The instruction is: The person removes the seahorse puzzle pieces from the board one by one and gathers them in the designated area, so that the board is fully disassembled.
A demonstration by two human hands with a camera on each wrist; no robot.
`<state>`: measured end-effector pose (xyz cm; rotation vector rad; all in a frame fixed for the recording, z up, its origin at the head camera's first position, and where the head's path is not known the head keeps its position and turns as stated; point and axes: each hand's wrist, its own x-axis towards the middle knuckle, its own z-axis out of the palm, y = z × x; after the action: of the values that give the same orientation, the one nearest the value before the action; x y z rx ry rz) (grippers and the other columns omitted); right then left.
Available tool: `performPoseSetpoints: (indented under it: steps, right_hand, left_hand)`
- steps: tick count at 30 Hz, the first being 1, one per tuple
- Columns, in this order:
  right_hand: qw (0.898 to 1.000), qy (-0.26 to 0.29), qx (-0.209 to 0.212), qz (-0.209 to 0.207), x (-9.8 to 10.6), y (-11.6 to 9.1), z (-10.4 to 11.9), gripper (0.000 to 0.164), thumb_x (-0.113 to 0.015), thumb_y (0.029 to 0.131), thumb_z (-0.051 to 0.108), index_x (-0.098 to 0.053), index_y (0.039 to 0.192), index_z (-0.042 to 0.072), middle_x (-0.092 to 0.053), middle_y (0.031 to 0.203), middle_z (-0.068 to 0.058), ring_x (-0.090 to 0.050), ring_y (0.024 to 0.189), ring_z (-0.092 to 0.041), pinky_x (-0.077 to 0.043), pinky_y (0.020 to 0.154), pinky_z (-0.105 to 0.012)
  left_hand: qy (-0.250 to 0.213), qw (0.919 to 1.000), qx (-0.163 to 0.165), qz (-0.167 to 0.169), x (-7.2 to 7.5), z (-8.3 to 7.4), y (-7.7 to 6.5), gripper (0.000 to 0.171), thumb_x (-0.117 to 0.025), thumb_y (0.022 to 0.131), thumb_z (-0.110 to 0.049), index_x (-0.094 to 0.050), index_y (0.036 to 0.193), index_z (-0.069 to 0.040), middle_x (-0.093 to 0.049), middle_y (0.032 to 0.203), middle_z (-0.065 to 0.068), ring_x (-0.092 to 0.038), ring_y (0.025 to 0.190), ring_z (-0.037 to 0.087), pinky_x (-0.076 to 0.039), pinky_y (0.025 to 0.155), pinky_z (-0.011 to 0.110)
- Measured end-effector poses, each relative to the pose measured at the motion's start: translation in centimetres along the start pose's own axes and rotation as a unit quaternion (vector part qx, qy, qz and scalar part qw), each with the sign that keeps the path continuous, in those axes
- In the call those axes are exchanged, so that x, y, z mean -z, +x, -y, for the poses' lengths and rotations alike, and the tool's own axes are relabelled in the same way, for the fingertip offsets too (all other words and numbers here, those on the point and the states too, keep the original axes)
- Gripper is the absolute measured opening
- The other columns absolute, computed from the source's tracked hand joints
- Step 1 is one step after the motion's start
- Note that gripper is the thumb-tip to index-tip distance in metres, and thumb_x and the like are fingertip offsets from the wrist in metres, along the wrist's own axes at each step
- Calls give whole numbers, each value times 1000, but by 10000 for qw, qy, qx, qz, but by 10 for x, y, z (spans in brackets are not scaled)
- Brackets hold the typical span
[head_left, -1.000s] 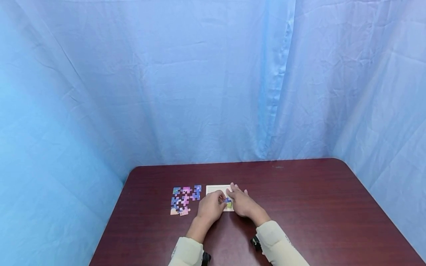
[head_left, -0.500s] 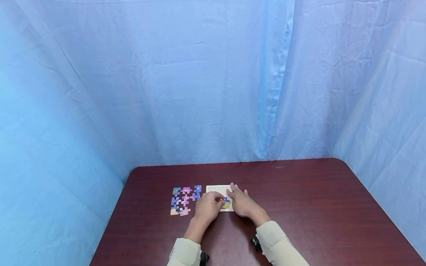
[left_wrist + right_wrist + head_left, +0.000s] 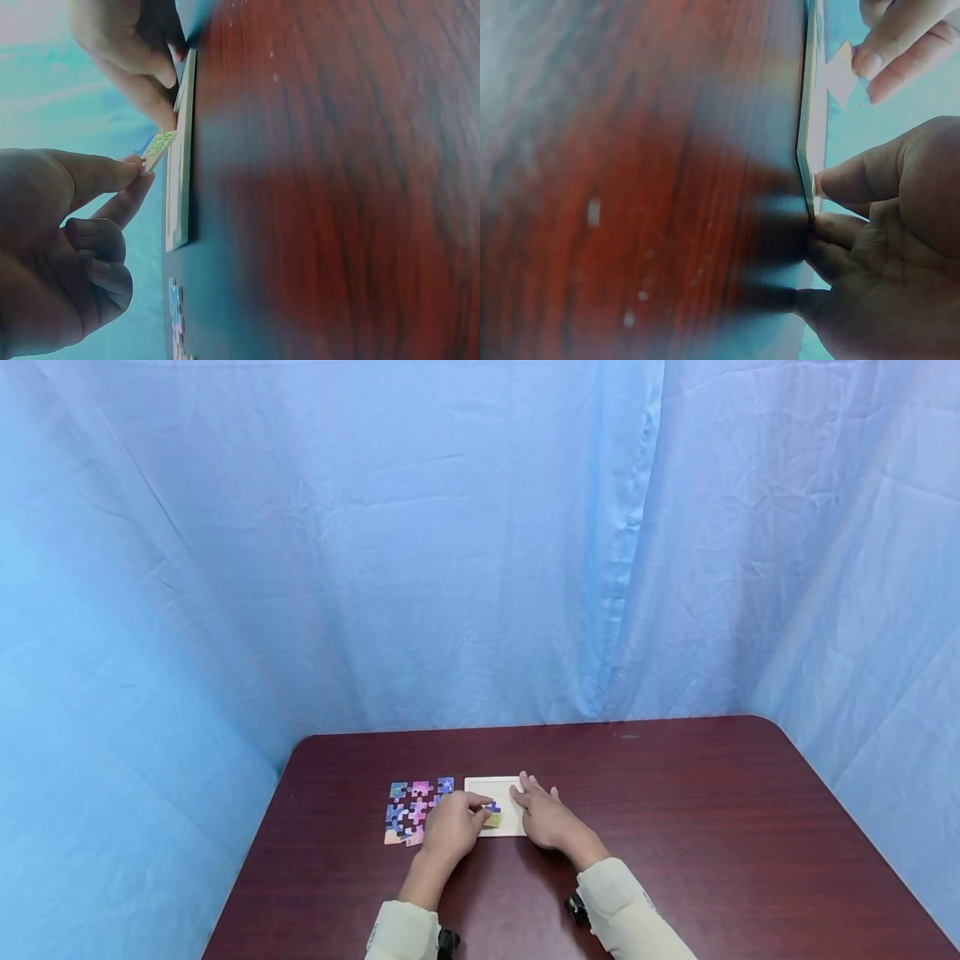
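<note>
Between thumb and index finger, my left hand (image 3: 450, 825) pinches a blue-and-green jigsaw piece (image 3: 492, 818). The left wrist view shows that jigsaw piece (image 3: 157, 150) tilted, over a pale, shallow puzzle tray (image 3: 178, 195). In the head view the puzzle tray (image 3: 512, 822) lies flat on the table, its lower left covered by my left hand. My right hand (image 3: 551, 820) holds the tray's right edge. Seen from the right wrist, the thumb (image 3: 866, 174) lies on the rim, while the other fingers (image 3: 840, 229) are against the outer side and on the table.
Several pink, purple and blue jigsaw pieces (image 3: 417, 812) lie left of the tray, some joined together and partly hidden behind my left hand. The dark red wooden table (image 3: 712, 827) extends far to the right. Light blue curtains (image 3: 465, 568) hang behind and at both sides.
My left hand has moved left, away from my right hand, carrying the blue-and-green jigsaw piece across the tray. My right hand and the tray have stayed in place.
</note>
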<state>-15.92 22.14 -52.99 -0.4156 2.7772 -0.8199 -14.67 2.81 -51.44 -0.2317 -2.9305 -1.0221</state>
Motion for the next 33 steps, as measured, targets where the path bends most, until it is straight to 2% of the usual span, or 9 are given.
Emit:
performPoseSetpoints:
  steps: [3,9,16,21,26,33]
  right_hand:
    - [10000,17,-39,15,-1,0,-1,52,-43,104,2,-49,155,-2,-27,172,-26,-24,162,-43,-16,129,-68]
    - [10000,33,-67,50,-2,1,-1,52,-44,104,5,-48,156,-2,-26,173,-25,-23,163,-41,-16,129,-67]
    - [9999,94,-69,44,-3,0,-2,53,-44,104,4,-47,156,-2,-25,173,-24,-21,164,-41,-14,130,-66]
    - [9999,141,-65,42,-2,-1,-1,53,-45,104,4,-46,156,-2,-25,173,-24,-21,164,-41,-13,130,-66]
    - [9997,213,-65,66,-3,-2,0,53,-46,104,5,-46,156,-2,-24,174,-24,-21,164,-41,-13,130,-66]
    - [9998,183,-86,23,-1,-1,0,54,-48,103,7,-46,156,-3,-24,174,-24,-21,164,-41,-13,130,-66]
  left_hand:
    - [-26,9999,97,-11,3,5,-2,15,-78,95,-17,-85,108,-16,-83,105,3,-72,84,14,-52,65,32]
    - [-56,9994,290,-193,13,13,-8,14,-79,94,-18,-85,106,-17,-83,107,3,-76,96,20,-59,76,40]
    - [-202,9984,464,-252,26,24,-17,15,-78,95,-17,-84,109,-16,-82,113,6,-76,104,23,-62,81,43]
    - [-40,9980,556,-303,33,34,-21,14,-78,95,-16,-85,107,-16,-82,111,5,-76,101,22,-62,80,43]
    - [124,9976,645,-212,40,41,-25,12,-78,94,-16,-85,104,-15,-82,108,5,-76,97,20,-60,79,46]
    - [251,9965,757,-255,41,46,-26,10,-80,92,-17,-85,100,-16,-83,104,4,-77,95,22,-60,79,49]
